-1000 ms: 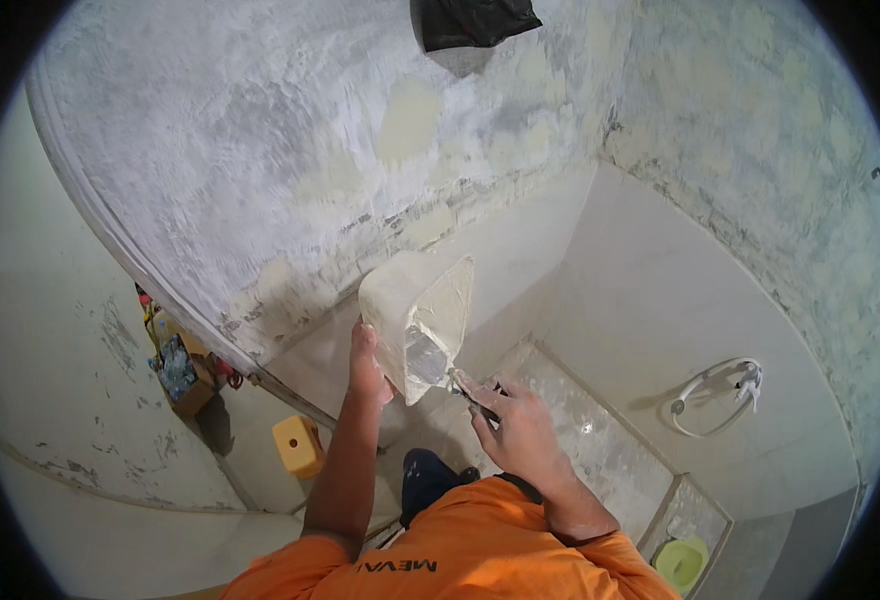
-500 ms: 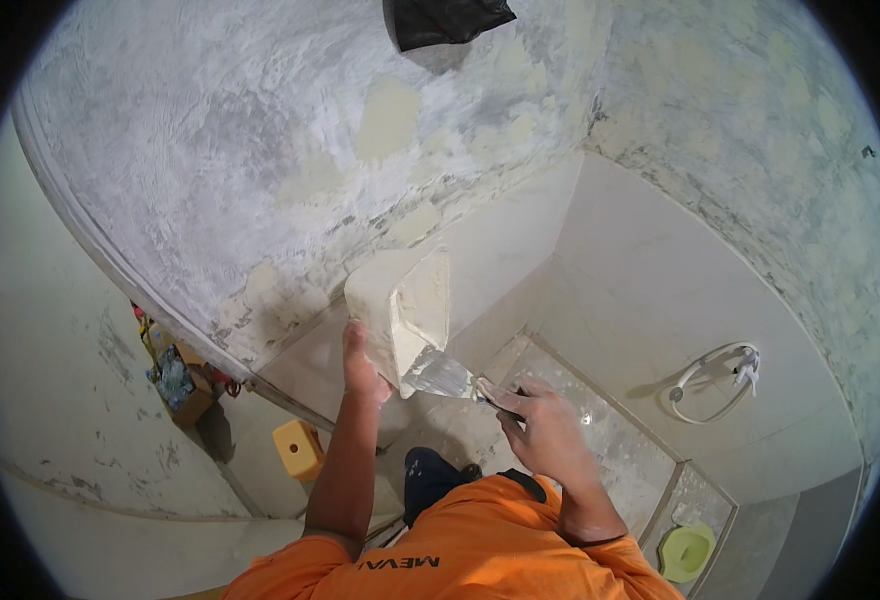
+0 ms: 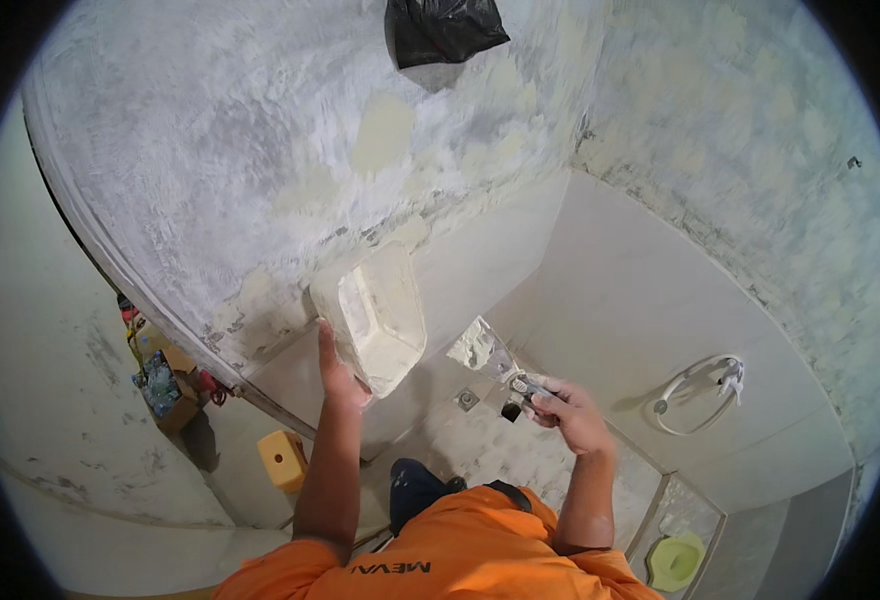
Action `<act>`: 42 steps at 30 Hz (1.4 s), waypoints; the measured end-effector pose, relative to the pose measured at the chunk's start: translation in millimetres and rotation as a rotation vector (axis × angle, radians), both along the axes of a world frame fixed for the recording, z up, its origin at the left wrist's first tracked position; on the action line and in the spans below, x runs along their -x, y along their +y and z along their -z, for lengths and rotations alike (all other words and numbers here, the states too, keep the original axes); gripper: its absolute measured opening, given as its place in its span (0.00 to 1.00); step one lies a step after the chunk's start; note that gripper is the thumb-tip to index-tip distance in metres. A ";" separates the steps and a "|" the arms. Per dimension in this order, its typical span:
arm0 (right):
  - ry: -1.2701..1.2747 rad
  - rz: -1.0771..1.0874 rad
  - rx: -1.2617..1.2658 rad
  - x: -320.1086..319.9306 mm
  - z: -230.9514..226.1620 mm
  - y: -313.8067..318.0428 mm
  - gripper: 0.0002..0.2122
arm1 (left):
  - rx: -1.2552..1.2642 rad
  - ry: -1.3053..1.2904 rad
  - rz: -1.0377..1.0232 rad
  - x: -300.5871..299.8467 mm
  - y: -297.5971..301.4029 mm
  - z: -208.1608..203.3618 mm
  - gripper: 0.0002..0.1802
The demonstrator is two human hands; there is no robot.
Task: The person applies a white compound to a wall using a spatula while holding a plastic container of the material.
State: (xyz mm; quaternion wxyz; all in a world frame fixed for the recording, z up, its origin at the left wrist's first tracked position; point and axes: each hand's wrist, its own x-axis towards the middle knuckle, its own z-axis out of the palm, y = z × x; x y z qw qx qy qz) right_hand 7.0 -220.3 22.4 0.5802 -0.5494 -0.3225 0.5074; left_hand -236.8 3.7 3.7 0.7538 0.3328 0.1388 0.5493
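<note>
My left hand (image 3: 342,376) grips the near left side of a cream-coloured plastic tub (image 3: 400,335), which is tilted so its hollow inside shows, with whitish paste smeared on its walls. To the right of it, my right hand (image 3: 568,412) is closed around the dark handle of a putty knife (image 3: 500,362). The blade points up and left, apart from the tub, and a lump of pale putty (image 3: 474,345) covers its end.
A patchy plastered wall (image 3: 230,150) rises ahead, with a black plastic bag (image 3: 445,30) on it. Lower right are a white shower hose (image 3: 675,400) and a green squat toilet (image 3: 676,560). A yellow stool (image 3: 283,460) and a cardboard box (image 3: 180,405) stand at left.
The putty knife has come out of the tub and moved right, now with putty on its blade. The tub has shifted slightly left and turned, showing more of its inside.
</note>
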 end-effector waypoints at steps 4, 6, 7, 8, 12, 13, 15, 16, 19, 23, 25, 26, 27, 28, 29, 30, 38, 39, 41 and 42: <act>0.273 -0.134 -0.167 0.2 32.0 21.6 0.13 | 0.029 0.014 -0.013 6.2 -7.0 -16.6 0.51; 0.437 -0.159 -0.157 13.1 28.0 35.8 0.13 | 0.078 0.021 -0.043 15.3 -5.2 -17.4 0.52; 0.451 -0.150 -0.157 20.7 24.0 38.0 0.13 | 0.068 0.013 -0.062 21.2 -6.1 -18.5 0.52; 0.442 -0.174 -0.162 28.3 18.3 41.6 0.13 | 0.066 0.020 -0.082 27.1 -7.4 -19.0 0.51; 0.389 -0.298 -0.117 46.0 4.9 63.6 0.12 | -0.052 -0.043 -0.188 53.9 -6.8 -22.4 0.47; 0.395 -0.304 -0.126 45.4 9.9 73.9 0.11 | -0.059 -0.053 -0.207 62.4 -5.8 -25.5 0.47; 0.218 -0.241 -0.157 54.3 -0.9 90.0 0.13 | -0.170 -0.004 -0.339 82.4 -2.7 -25.3 0.45; 0.223 -0.264 -0.163 57.1 -8.1 103.2 0.13 | -0.211 0.019 -0.395 96.0 -2.1 -26.6 0.44; -0.603 -0.147 -0.449 67.5 -41.3 148.6 0.13 | -0.191 -0.283 -0.501 121.1 -9.3 -43.1 0.41; -0.914 -0.213 -0.766 93.2 -136.7 192.3 0.12 | -0.231 -0.270 -0.600 155.6 -16.8 -56.6 0.34; -1.115 -0.204 -0.914 99.8 -176.7 211.2 0.12 | -0.320 -0.263 -0.615 163.6 -15.5 -58.3 0.34; -1.201 -0.173 -0.989 107.3 -192.3 222.3 0.13 | -0.393 -0.261 -0.634 171.1 -17.1 -58.9 0.34; -1.338 -0.123 -1.013 106.2 -206.4 234.0 0.14 | -0.398 -0.244 -0.631 168.4 -16.0 -63.5 0.34; -1.466 -0.074 -1.038 107.8 -219.4 244.8 0.16 | -0.373 -0.160 -0.722 167.1 -19.5 -71.5 0.34; -1.442 -0.068 -1.040 110.2 -235.1 252.1 0.16 | -0.348 -0.075 -0.809 167.0 -20.3 -77.2 0.35; -1.558 -0.101 -1.061 112.3 -251.6 256.9 0.18 | -0.356 -0.050 -0.811 169.4 -19.9 -79.1 0.35; -2.000 0.068 -0.749 144.0 -304.1 269.9 0.27 | -0.445 -0.147 -0.736 184.8 -30.7 -79.7 0.37; -1.993 0.029 -0.672 146.8 -307.2 263.7 0.29 | -0.434 -0.137 -0.741 190.8 -28.9 -74.0 0.37; -1.998 0.072 -0.645 138.5 -315.4 264.1 0.29 | -0.388 -0.166 -0.755 198.7 -23.4 -53.8 0.36; -2.000 0.137 -0.637 133.2 -320.1 266.8 0.29 | -0.378 -0.159 -0.753 198.8 -23.3 -49.8 0.36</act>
